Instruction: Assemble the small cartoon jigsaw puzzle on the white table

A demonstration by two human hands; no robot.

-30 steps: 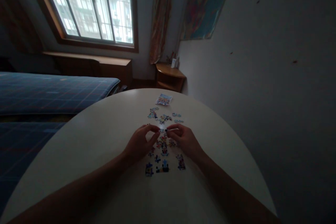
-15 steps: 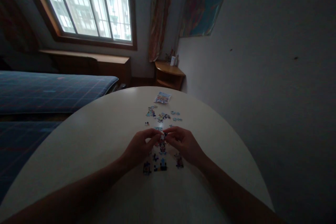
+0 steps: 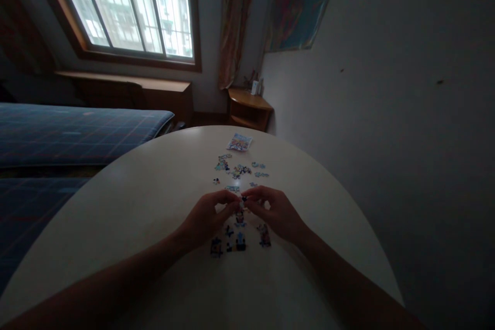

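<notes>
Both my hands meet over a scatter of small colourful jigsaw pieces on a round white table [image 3: 154, 206]. My left hand [image 3: 207, 216] has its fingers curled into a pinch at a small puzzle piece [image 3: 243, 199]. Facing it, my right hand [image 3: 276, 211] pinches the same spot, fingertips almost touching the left ones. Joined pieces [image 3: 236, 240] lie just under and in front of my hands. More loose pieces [image 3: 237, 170] lie beyond my fingers.
A small picture card [image 3: 238, 142] lies near the table's far edge. A bed with a blue checked cover [image 3: 73, 129] stands at the left. A wooden corner shelf [image 3: 247, 108] sits under the curtain, a window [image 3: 131, 5] behind, a grey wall at the right.
Both hands have drawn a little closer to me and nearer each other over the pieces. A few loose pieces beyond the fingers have come into sight.
</notes>
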